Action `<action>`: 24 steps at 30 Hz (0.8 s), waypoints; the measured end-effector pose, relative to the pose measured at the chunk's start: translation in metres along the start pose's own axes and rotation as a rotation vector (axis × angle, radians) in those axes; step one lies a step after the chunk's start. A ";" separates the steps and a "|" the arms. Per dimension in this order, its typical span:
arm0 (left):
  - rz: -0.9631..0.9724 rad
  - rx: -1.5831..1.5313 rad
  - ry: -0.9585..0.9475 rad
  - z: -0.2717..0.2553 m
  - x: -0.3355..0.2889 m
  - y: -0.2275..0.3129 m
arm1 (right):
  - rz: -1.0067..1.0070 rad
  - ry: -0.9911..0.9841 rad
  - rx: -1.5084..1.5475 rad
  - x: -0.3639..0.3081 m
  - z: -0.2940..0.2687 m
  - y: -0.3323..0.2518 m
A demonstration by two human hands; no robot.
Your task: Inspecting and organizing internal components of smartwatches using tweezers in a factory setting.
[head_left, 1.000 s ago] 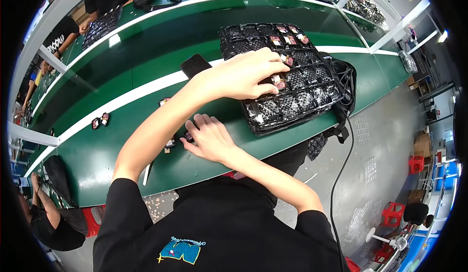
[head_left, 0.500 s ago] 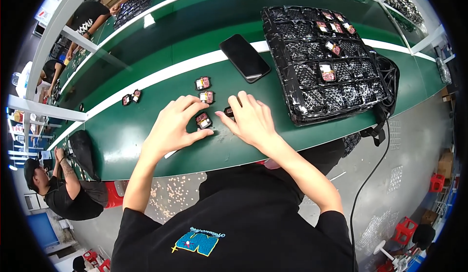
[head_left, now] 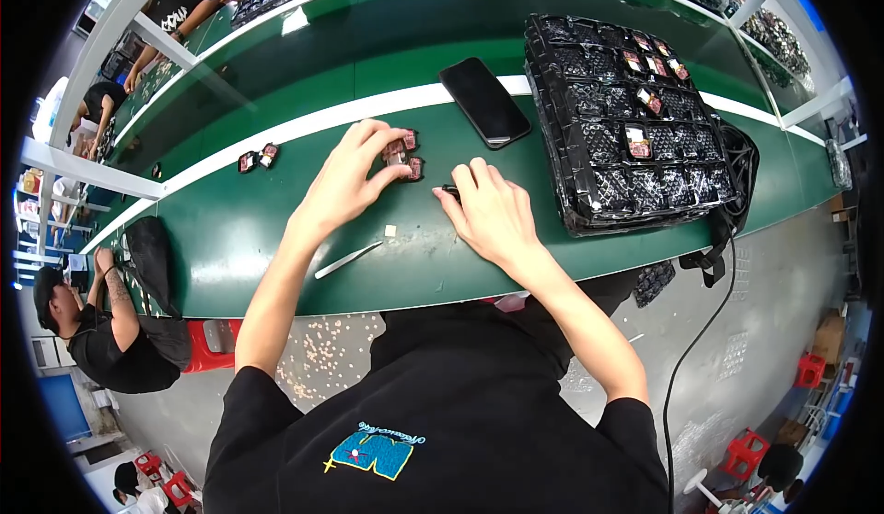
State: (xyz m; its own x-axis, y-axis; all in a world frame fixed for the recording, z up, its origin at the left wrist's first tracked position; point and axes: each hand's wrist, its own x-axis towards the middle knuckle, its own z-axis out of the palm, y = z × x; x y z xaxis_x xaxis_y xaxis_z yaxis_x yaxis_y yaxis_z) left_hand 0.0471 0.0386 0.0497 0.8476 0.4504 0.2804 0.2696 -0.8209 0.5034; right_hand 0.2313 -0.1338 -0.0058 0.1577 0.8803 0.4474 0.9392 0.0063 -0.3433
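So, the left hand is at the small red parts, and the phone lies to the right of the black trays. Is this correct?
Not quite: the head view shows the phone to the left of the black trays. The left hand is indeed at the small red parts.

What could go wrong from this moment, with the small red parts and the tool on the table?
The left hand has a small red module between its fingers, close beside others, so it might bump one. The thin silver tool lies near the left forearm and could be brushed aside. On the black tray, one skewed module may slip if the tray is moved.
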 end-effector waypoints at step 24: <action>0.372 0.049 -0.047 0.082 0.328 0.114 | 0.283 0.382 -0.088 0.017 -0.251 0.120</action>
State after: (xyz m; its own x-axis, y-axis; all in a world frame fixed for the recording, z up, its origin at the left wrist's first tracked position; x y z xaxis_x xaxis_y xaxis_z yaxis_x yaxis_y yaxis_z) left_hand 0.3931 0.0641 0.1318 0.9115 0.1030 0.3981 -0.0396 -0.9416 0.3343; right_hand 0.4236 -0.2367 0.1675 0.4963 0.6045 0.6231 0.8627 -0.2630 -0.4320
